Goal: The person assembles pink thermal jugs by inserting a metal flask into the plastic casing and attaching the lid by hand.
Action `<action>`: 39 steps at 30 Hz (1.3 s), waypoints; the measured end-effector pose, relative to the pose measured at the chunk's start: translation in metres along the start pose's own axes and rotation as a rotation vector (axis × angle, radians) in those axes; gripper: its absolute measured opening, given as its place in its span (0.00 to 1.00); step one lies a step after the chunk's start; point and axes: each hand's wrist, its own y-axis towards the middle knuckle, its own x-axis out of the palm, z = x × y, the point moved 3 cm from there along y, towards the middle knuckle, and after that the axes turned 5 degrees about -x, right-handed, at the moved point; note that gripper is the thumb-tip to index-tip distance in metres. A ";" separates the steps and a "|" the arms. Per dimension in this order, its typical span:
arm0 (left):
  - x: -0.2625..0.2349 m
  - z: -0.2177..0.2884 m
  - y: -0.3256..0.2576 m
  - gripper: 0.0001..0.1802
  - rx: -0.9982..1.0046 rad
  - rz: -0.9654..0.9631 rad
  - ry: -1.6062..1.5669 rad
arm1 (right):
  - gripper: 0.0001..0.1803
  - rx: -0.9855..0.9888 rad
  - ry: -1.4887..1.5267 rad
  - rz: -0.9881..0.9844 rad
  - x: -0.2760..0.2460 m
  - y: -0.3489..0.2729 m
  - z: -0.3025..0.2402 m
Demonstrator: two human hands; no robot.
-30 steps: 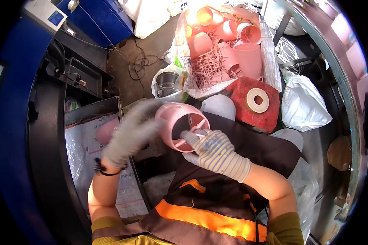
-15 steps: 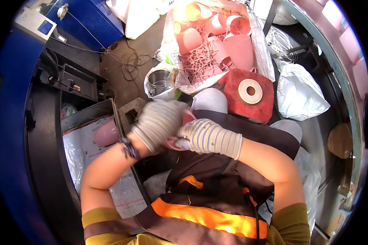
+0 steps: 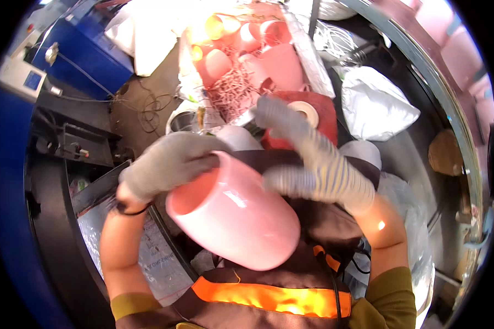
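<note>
Over the brown apron (image 3: 325,220): pink plastic cup (image 3: 241,216), clamped at the rim by the left hand (image 3: 167,164), probably to leave the outer wall clear. Tilted, long axis diagonal across the apron, mouth far-left, rounded base near-right. Above the apron's right, fingers spread: right hand (image 3: 324,160), contact with cup unclear. Beyond the apron: red padded block (image 3: 326,118); farther, white-sided sack (image 3: 313,60), presumably containing loose pink strips (image 3: 233,88).

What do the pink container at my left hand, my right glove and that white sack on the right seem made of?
Pink container: probably glossy plastic, given its smooth, even surface and bright highlight.
Right glove: apparently matte knitted fabric, judging by the striped, ribbed cuff.
White sack: likely thin, slightly shiny plastic, from its creases; woven or plain, I can't tell.
</note>
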 end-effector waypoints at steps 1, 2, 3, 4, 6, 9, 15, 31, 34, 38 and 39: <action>0.019 0.015 0.027 0.13 0.152 -0.038 0.024 | 0.40 0.013 0.033 -0.085 0.002 -0.020 -0.004; 0.040 0.021 0.057 0.18 0.179 -0.269 -0.002 | 0.33 0.027 0.040 -0.158 0.005 -0.046 -0.006; 0.056 0.023 0.073 0.19 -0.019 -0.367 -0.389 | 0.26 0.086 -0.080 -0.119 0.007 -0.072 -0.013; 0.076 0.027 0.089 0.21 -0.167 -0.436 -0.784 | 0.22 0.084 -0.121 -0.030 0.010 -0.089 -0.009; 0.103 0.052 0.106 0.20 0.174 -0.486 -0.529 | 0.20 0.241 -0.230 0.218 0.006 -0.134 -0.015; 0.131 0.101 0.091 0.11 0.738 -0.205 -0.060 | 0.19 0.603 -0.332 0.476 -0.002 -0.190 -0.020; 0.168 0.089 0.111 0.21 -0.138 -0.021 -0.263 | 0.15 0.789 -0.862 0.394 -0.053 -0.345 -0.052; 0.181 0.023 0.135 0.12 -0.263 -0.440 -1.095 | 0.29 2.044 -0.355 0.047 0.016 -0.523 0.022; 0.185 0.024 0.130 0.10 -0.186 -0.365 -0.858 | 0.30 2.223 0.136 0.198 0.063 -0.584 0.010; 0.181 0.030 0.118 0.17 -0.159 -0.078 -0.799 | 0.28 2.009 0.262 0.997 0.124 -0.637 0.044; 0.178 0.036 0.116 0.18 -0.002 -0.042 -0.511 | 0.27 1.834 0.305 1.166 0.130 -0.638 0.062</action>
